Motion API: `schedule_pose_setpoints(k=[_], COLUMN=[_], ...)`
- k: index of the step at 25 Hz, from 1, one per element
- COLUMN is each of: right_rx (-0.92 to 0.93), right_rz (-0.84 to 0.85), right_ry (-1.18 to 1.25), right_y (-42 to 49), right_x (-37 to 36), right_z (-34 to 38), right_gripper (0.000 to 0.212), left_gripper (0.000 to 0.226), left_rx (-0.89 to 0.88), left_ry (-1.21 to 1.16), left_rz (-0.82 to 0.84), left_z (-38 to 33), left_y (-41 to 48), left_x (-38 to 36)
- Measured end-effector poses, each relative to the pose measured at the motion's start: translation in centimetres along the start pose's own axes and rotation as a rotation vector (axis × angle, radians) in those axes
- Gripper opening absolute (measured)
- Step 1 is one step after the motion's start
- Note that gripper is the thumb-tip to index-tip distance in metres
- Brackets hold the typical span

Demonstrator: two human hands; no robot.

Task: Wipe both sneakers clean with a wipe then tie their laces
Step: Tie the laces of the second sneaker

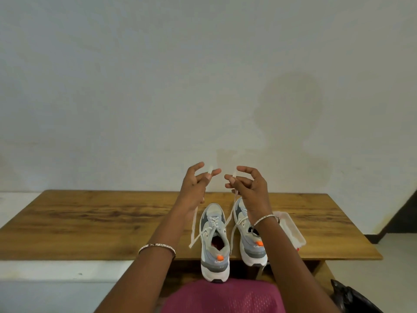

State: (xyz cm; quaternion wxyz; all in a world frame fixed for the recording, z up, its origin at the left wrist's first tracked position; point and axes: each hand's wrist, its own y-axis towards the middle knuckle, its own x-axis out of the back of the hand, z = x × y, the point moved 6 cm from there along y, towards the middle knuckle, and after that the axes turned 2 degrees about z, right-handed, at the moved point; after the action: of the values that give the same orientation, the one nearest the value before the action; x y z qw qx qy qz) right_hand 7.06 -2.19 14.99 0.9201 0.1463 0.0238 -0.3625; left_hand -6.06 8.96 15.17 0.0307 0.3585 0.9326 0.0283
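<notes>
Two grey-and-white sneakers stood side by side on the wooden table [90, 222] in the head view, toes toward 12 o'clock and heels toward 6 o'clock, jutting over the near edge. The left sneaker [214, 240] sat just beside the right sneaker [244, 236], which lay at its 3 o'clock with a narrow gap between them.

Both hands were raised above the toes. The left hand [195, 185] pinched one end of a white lace [193, 229] between thumb and forefinger, its other fingers fanned out, the tip poking up past them. The right hand [249, 186] pinched the other end the same way. The two hands were near each other but not touching. Both strands appeared to run down to the top eyelets of the left sneaker, one swinging out toward 9 o'clock, the other dropping between the shoes.

So the shoe being tied lay at 6 o'clock from both grips, its long axis running 12 to 6, with a strand on each side and each hand nearer its own. Crossing the ends over the tongue looked like the next move. The right sneaker's lace hung loose.

At 3 o'clock of the right sneaker sat a translucent plastic tub [293, 222], a spot of red at its near corner. What it held could not be made out, and no wipe showed plainly.
</notes>
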Motion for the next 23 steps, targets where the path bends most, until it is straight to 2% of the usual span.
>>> schedule_pose_setpoints(k=[2, 5, 8, 16, 23], right_rx=[-0.025, -0.034, -0.053, -0.106, -0.121], right_rz=[-0.013, -0.018, -0.037, -0.041, -0.033], right_ry=[0.017, 0.013, 0.066, 0.11, 0.046], right_y=[-0.1, 0.0, -0.3, -1.1, -1.0], right_x=[-0.1, -0.1, -0.2, -0.5, -0.9], right_z=[-0.4, -1.1, -1.6, -2.2, -2.4], right_gripper=[0.038, 0.026, 0.021, 0.017, 0.017], left_gripper=[0.027, 0.026, 0.024, 0.023, 0.017], left_rx=[0.017, 0.055, 0.11, 0.094, 0.17], left_ry=[-0.056, -0.175, -0.319, -0.289, -0.572], left_rz=[-0.002, -0.015, -0.05, -0.174, -0.144], left_z=[0.8, 1.8, 2.7, 3.8, 5.1], left_y=[-0.1, -0.3, -0.6, -0.7, -0.6], left_x=[-0.2, -0.8, -1.3, -1.7, -3.3])
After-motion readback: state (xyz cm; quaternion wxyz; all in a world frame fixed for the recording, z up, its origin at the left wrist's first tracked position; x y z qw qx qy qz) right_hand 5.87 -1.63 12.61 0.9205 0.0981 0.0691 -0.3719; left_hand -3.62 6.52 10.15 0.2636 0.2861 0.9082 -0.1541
